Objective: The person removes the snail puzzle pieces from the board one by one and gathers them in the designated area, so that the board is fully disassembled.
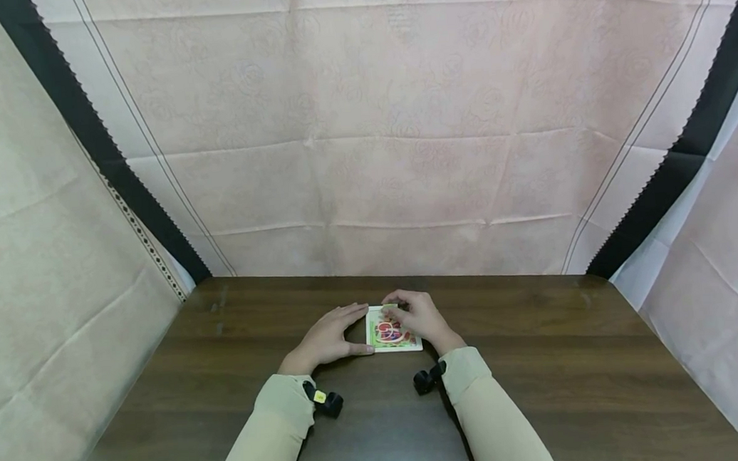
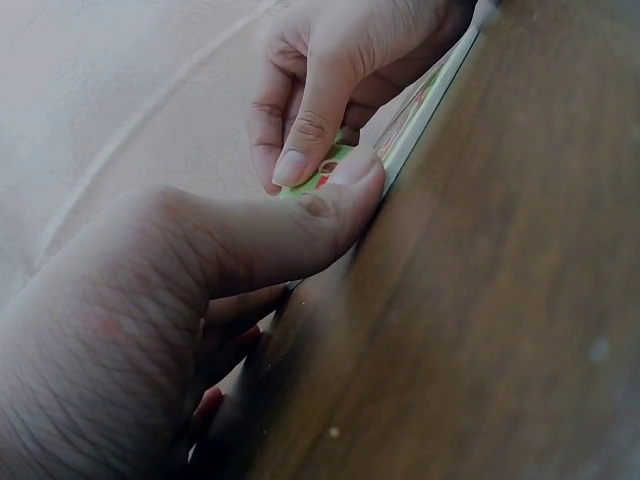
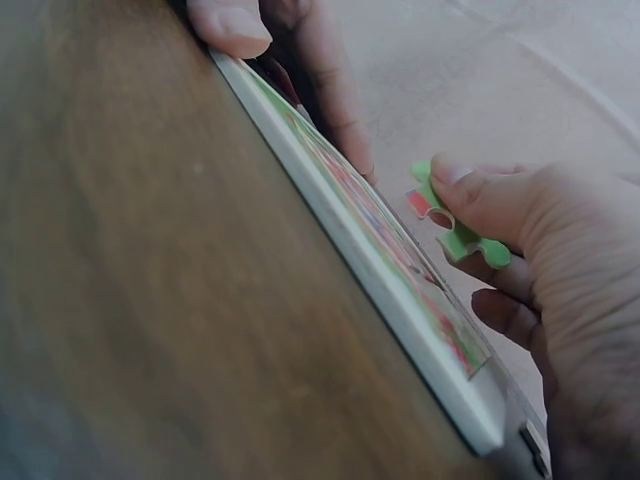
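A small jigsaw puzzle board [image 1: 394, 332] with a white frame and a colourful picture lies flat on the table. My left hand [image 1: 331, 339] steadies its left side, thumb at the near corner and straight fingers at the far corner. Over the board, my right hand [image 1: 419, 320] pinches a jigsaw piece between thumb and fingers. This piece [image 3: 465, 245] is green with a red patch, and in the right wrist view it is held above the picture. In the left wrist view, my left thumb hides part of the board [image 2: 425, 115].
The brown wooden table [image 1: 546, 375] extends around both hands. Pale fabric [image 1: 361, 117] hangs behind it and at both sides, with dark strips along the corners. Small black cameras [image 1: 331, 404] sit on both wrists, and a dark cable runs below the right one.
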`<state>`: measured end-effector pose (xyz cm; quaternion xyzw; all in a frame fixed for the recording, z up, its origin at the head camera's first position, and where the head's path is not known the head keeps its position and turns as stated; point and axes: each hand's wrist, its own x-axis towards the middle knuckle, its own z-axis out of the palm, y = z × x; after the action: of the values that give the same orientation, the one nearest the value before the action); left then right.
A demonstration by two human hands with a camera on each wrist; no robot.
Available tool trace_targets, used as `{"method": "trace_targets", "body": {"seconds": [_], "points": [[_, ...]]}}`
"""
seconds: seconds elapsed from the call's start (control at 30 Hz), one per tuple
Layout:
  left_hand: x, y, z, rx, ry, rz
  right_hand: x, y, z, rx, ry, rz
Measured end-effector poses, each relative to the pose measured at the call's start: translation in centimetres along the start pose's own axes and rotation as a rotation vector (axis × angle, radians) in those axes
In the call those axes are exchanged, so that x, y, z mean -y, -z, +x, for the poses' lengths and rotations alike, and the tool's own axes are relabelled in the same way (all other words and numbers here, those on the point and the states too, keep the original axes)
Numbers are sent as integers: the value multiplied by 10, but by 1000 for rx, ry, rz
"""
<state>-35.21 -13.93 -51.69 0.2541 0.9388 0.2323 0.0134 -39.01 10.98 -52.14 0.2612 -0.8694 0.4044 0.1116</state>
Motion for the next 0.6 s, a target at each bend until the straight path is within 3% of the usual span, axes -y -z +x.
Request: {"method": "trace_targets", "body": {"seconds": [0.33, 0.47, 0.6], "points": [[2, -2, 1, -7, -22, 33, -9, 16, -6, -107, -58, 75], [2, -2, 0, 3, -21, 30, -21, 32, -13, -148, -123, 116], [1, -1, -1, -2, -23, 20, -38, 56, -23, -189, -136, 105]]}}
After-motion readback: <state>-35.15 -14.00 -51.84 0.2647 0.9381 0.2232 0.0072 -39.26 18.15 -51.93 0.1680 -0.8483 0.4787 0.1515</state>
